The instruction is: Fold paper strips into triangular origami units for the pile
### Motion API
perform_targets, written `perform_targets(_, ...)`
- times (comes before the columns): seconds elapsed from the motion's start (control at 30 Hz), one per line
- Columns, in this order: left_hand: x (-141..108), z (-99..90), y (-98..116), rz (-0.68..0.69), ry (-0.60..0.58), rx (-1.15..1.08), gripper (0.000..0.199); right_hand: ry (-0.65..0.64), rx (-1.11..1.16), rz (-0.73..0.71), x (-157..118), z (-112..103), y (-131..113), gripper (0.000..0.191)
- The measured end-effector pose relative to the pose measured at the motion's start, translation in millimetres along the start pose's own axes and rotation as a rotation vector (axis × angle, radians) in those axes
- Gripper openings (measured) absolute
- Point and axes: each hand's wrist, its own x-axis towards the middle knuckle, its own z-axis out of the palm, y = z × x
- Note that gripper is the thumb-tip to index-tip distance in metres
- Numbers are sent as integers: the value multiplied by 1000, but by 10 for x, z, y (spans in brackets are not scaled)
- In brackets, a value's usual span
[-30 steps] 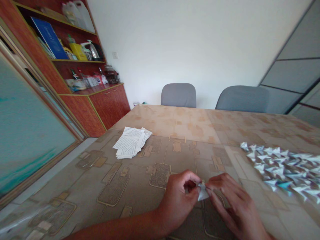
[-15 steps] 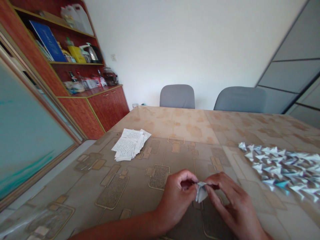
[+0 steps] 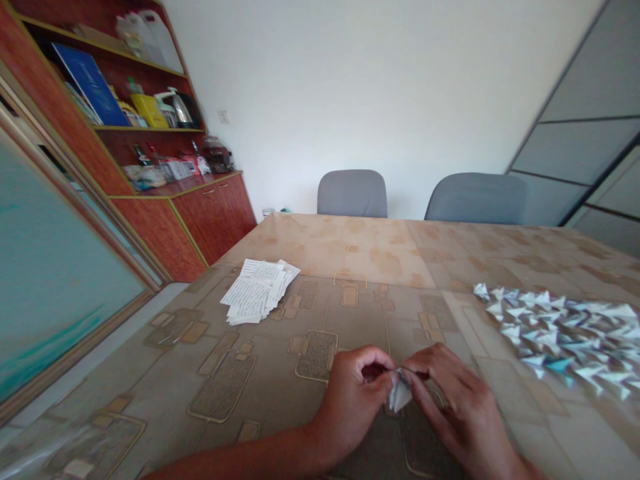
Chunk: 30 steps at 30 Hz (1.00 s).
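A small folded piece of paper (image 3: 400, 395), whitish and partly opened into layers, is held over the near part of the table. My left hand (image 3: 353, 397) pinches its upper left side between thumb and forefinger. From the other side my right hand (image 3: 457, 400) grips its upper edge the same way, fingertips almost meeting those of the left. The fingers hide the top of the paper. Toward the back left lies a loose stack of printed paper pieces (image 3: 260, 290). Rows of several folded paper figures (image 3: 555, 327), mostly white with one teal, stand at the right.
A patterned cover lies over the table (image 3: 280, 373). Behind its far edge stand two grey chairs, the left chair (image 3: 352, 193) and the right chair (image 3: 477, 197). At the left rises a reddish wooden cabinet (image 3: 215, 213) holding bottles and a kettle (image 3: 181, 108).
The right fingers have shifted slightly left, closer to the left fingertips, and the folded paper looks narrower at its top. The whole view has moved a little.
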Motion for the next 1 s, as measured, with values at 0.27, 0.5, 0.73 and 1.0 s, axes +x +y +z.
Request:
perform_targets(0.27,20,3,-16,13,-35,-73,13,-1,145,113,0,-37,7,10)
perform_targets(0.5,43,-13,87,-86,-5,-185,25,-64,490,462,-14,-41,111,16)
perform_targets(0.73,13,-19,82,-79,21,-112,19,-58,594,464,-50,63,116,17)
perform_targets(1.0,14,-15,30,-18,6,-77,16,-71,546,472,-29,42,91,18)
